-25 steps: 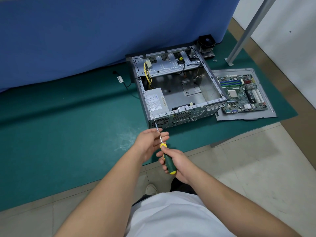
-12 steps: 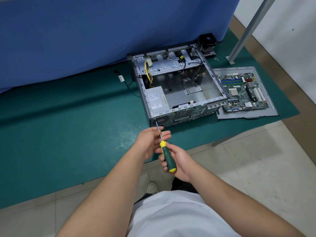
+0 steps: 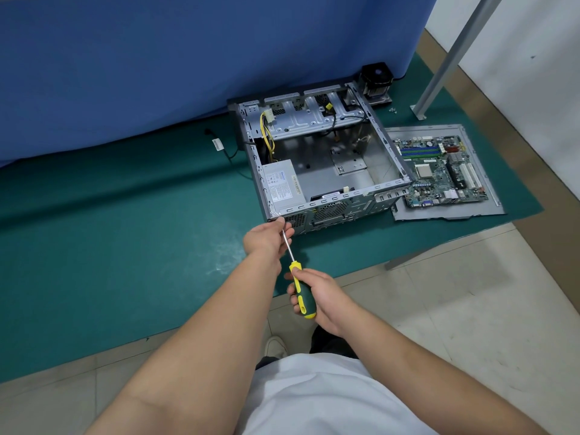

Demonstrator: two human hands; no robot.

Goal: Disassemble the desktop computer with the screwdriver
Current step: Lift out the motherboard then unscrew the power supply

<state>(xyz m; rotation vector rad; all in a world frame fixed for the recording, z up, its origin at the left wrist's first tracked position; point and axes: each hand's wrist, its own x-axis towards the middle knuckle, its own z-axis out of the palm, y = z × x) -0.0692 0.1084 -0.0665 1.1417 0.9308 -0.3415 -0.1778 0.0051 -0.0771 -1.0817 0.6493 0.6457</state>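
Screwdriver (image 3: 300,285) tip hidden behind left hand (image 3: 266,238), power supply (image 3: 282,186) label text too small to read

Left hand (image 3: 266,238): forearm reaching far and slightly right, bare, fingers curled, pinching the shaft of the screwdriver (image 3: 300,291) near its tip. Right hand (image 3: 317,296): nearer, just right of the left forearm, fingers wrapped round the green-and-yellow handle, thumb on top, forearm bare.

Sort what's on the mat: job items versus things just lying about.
In use: screwdriver, right hand, left hand, computer case, power supply.

Lying about: motherboard, metal panel, fan, loose screws.
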